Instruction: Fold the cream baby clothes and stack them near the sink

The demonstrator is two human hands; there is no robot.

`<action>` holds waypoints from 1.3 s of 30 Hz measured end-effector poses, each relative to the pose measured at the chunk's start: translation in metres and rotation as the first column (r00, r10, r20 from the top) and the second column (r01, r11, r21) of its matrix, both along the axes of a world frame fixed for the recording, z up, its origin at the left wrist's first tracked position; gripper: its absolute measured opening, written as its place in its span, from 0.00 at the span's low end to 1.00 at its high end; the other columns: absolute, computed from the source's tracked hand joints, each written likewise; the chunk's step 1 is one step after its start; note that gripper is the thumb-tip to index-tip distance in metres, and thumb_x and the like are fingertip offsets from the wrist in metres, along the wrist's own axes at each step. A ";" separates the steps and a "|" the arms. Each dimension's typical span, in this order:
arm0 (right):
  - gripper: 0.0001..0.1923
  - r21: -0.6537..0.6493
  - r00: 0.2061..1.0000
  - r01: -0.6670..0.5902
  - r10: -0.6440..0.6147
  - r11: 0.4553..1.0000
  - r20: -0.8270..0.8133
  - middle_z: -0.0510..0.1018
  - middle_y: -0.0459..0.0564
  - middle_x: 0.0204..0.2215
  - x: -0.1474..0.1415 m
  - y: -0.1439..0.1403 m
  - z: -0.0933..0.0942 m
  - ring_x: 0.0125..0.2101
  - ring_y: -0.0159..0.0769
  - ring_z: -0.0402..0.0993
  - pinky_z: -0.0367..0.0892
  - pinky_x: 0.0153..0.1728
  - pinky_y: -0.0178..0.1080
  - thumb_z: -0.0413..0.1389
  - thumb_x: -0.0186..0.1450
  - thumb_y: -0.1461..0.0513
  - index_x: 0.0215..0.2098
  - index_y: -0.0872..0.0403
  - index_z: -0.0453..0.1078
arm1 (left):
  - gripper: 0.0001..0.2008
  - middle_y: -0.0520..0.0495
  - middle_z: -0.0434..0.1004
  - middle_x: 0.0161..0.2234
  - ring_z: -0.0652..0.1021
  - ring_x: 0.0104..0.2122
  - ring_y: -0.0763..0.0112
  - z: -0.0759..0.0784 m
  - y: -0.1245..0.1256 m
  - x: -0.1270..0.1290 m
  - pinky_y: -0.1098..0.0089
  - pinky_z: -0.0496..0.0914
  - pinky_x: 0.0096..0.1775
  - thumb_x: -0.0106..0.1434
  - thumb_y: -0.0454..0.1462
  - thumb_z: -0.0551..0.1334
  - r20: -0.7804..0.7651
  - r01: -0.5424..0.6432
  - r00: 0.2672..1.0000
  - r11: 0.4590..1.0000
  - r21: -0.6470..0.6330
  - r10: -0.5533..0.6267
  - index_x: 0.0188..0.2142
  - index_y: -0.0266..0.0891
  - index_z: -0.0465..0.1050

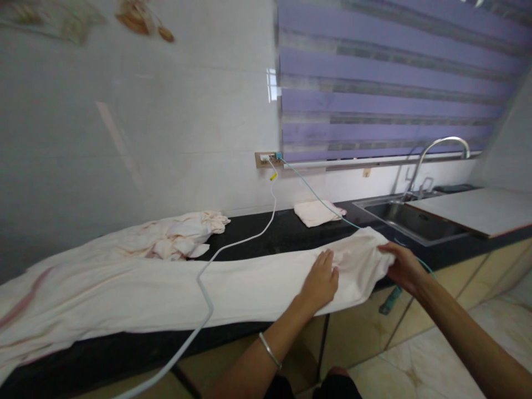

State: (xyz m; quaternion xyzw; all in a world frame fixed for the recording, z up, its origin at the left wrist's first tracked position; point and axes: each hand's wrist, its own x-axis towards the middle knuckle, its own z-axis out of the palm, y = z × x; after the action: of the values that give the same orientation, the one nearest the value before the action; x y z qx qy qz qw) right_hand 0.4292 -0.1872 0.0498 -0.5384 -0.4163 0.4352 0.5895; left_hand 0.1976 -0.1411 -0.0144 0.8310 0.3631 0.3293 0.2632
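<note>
A long off-white cloth (249,285) stretches along the counter's front, flat in the middle and rumpled at its right end. My left hand (320,280), with a bangle on the wrist, lies on top of it with fingers stretched out. At the right end, my right hand (401,266) pinches the cloth's edge and lifts it slightly. Farther back on the left sits a crumpled heap (178,235) of similar cloth. A small folded cloth (318,213) rests near the wall.
A white cord (205,288) crosses over the cloth from the wall socket (268,159). A green cord (310,187) runs behind the cloth's right end. To the right are a sink (403,219) with a tall faucet (419,160) and a white board (482,208) partly over it.
</note>
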 end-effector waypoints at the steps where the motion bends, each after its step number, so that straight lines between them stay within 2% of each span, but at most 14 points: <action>1: 0.20 0.021 1.000 0.002 -0.002 1.000 -0.012 0.83 0.56 0.34 -0.005 -0.001 0.000 0.37 0.48 0.81 0.76 0.39 0.44 0.59 0.54 0.57 0.44 0.55 0.75 | 0.29 0.37 0.53 0.73 0.56 0.72 0.57 0.000 0.002 0.009 0.52 0.49 0.72 0.73 0.42 0.50 0.097 -0.007 0.995 0.998 -0.067 0.013 0.70 0.34 0.57; 3: 0.22 0.068 0.999 -0.004 0.006 0.998 -0.037 0.83 0.55 0.36 -0.014 -0.002 -0.003 0.37 0.48 0.81 0.75 0.39 0.44 0.59 0.54 0.56 0.46 0.54 0.75 | 0.29 0.37 0.56 0.72 0.59 0.71 0.58 0.002 0.008 0.029 0.54 0.50 0.71 0.73 0.44 0.51 0.319 -0.007 0.944 0.970 -0.243 0.087 0.69 0.35 0.59; 6: 0.25 0.130 0.998 -0.051 0.056 0.990 -0.036 0.83 0.53 0.39 -0.029 0.001 -0.009 0.38 0.47 0.80 0.75 0.40 0.42 0.60 0.55 0.55 0.49 0.53 0.73 | 0.28 0.36 0.61 0.69 0.62 0.69 0.57 0.009 0.017 0.059 0.57 0.55 0.69 0.71 0.47 0.56 0.618 0.126 0.755 0.876 -0.467 0.221 0.65 0.35 0.65; 10: 0.25 0.215 0.980 -0.119 0.081 0.969 0.181 0.81 0.52 0.45 -0.052 0.007 -0.012 0.47 0.49 0.78 0.72 0.50 0.47 0.59 0.59 0.52 0.53 0.52 0.71 | 0.28 0.39 0.73 0.61 0.69 0.65 0.55 0.027 0.019 0.083 0.61 0.63 0.65 0.64 0.52 0.65 0.827 0.396 0.475 0.766 -0.506 0.301 0.56 0.38 0.75; 13: 0.28 0.304 0.894 -0.171 0.018 0.937 0.447 0.76 0.54 0.56 -0.069 0.009 -0.014 0.59 0.49 0.68 0.61 0.64 0.51 0.54 0.67 0.47 0.61 0.51 0.66 | 0.29 0.38 0.80 0.53 0.75 0.59 0.53 0.042 0.016 0.079 0.61 0.68 0.60 0.60 0.54 0.67 0.873 0.574 0.380 0.662 -0.482 0.305 0.53 0.36 0.78; 16: 0.32 0.345 0.807 -0.221 -0.027 0.912 0.589 0.68 0.58 0.64 -0.083 0.011 -0.020 0.67 0.49 0.58 0.50 0.69 0.54 0.51 0.71 0.44 0.66 0.52 0.61 | 0.26 0.40 0.83 0.48 0.79 0.55 0.55 0.051 0.017 0.061 0.63 0.70 0.58 0.57 0.50 0.70 0.858 0.595 0.390 0.619 -0.512 0.334 0.50 0.36 0.79; 19: 0.33 0.336 0.745 -0.269 -0.026 0.903 0.666 0.64 0.60 0.67 -0.091 0.015 -0.027 0.72 0.53 0.47 0.41 0.71 0.59 0.50 0.71 0.42 0.65 0.52 0.64 | 0.21 0.41 0.84 0.43 0.81 0.49 0.56 0.054 0.025 0.038 0.63 0.73 0.53 0.55 0.47 0.72 0.818 0.577 0.429 0.581 -0.574 0.383 0.44 0.35 0.80; 23: 0.28 0.365 0.669 -0.369 -0.029 0.855 0.743 0.65 0.54 0.68 -0.099 0.016 -0.031 0.73 0.49 0.45 0.34 0.73 0.58 0.47 0.73 0.43 0.62 0.48 0.69 | 0.15 0.41 0.84 0.36 0.84 0.40 0.58 0.054 0.036 0.005 0.64 0.75 0.47 0.51 0.39 0.72 0.770 0.565 0.515 0.527 -0.635 0.376 0.37 0.33 0.79; 25: 0.26 0.367 0.665 -0.389 -0.018 0.845 0.747 0.63 0.51 0.69 -0.104 0.014 -0.032 0.73 0.48 0.43 0.35 0.73 0.59 0.48 0.74 0.45 0.63 0.47 0.69 | 0.14 0.40 0.84 0.34 0.84 0.36 0.59 0.055 0.038 -0.014 0.64 0.76 0.45 0.50 0.36 0.72 0.747 0.540 0.565 0.528 -0.656 0.350 0.37 0.31 0.80; 27: 0.27 0.360 0.679 -0.393 0.004 0.846 0.734 0.61 0.52 0.70 -0.109 0.012 -0.034 0.74 0.48 0.41 0.38 0.72 0.59 0.49 0.73 0.45 0.64 0.48 0.67 | 0.16 0.39 0.85 0.34 0.84 0.35 0.59 0.056 0.036 -0.033 0.64 0.76 0.44 0.49 0.34 0.73 0.732 0.498 0.593 0.563 -0.660 0.334 0.39 0.29 0.80; 31: 0.30 0.354 0.695 -0.400 0.028 0.845 0.719 0.59 0.54 0.71 -0.118 0.017 -0.044 0.73 0.48 0.44 0.41 0.72 0.57 0.49 0.74 0.45 0.67 0.50 0.63 | 0.21 0.36 0.85 0.38 0.85 0.36 0.55 0.060 0.026 -0.067 0.61 0.77 0.46 0.49 0.33 0.74 0.744 0.453 0.577 0.625 -0.635 0.338 0.44 0.28 0.79; 33: 0.30 0.369 0.704 -0.364 -0.007 0.855 0.710 0.60 0.55 0.71 -0.120 0.023 -0.051 0.73 0.47 0.46 0.42 0.72 0.57 0.49 0.74 0.45 0.68 0.50 0.62 | 0.23 0.35 0.85 0.40 0.85 0.39 0.53 0.059 0.018 -0.080 0.58 0.77 0.48 0.51 0.33 0.74 0.747 0.454 0.558 0.621 -0.639 0.360 0.47 0.27 0.78; 36: 0.30 0.392 0.691 -0.301 -0.085 0.869 0.718 0.63 0.57 0.69 -0.120 0.034 -0.065 0.71 0.48 0.52 0.48 0.71 0.58 0.47 0.74 0.46 0.68 0.51 0.61 | 0.24 0.33 0.85 0.42 0.85 0.42 0.49 0.049 0.009 -0.099 0.55 0.77 0.51 0.53 0.32 0.72 0.721 0.450 0.540 0.575 -0.683 0.434 0.50 0.27 0.77; 39: 0.30 0.392 0.589 -0.320 -0.143 0.862 0.795 0.67 0.61 0.66 -0.119 0.042 -0.079 0.68 0.49 0.58 0.52 0.70 0.58 0.45 0.75 0.47 0.67 0.54 0.63 | 0.24 0.33 0.84 0.46 0.83 0.47 0.47 0.032 0.003 -0.117 0.53 0.76 0.54 0.54 0.31 0.70 0.690 0.452 0.527 0.524 -0.722 0.496 0.51 0.28 0.76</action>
State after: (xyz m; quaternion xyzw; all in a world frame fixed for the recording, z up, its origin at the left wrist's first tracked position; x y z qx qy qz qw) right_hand 0.3099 -0.1454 -0.0289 -0.4822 -0.7607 0.0525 0.4314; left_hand 0.0809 -0.1383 0.0178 0.3088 0.3084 0.4696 0.7675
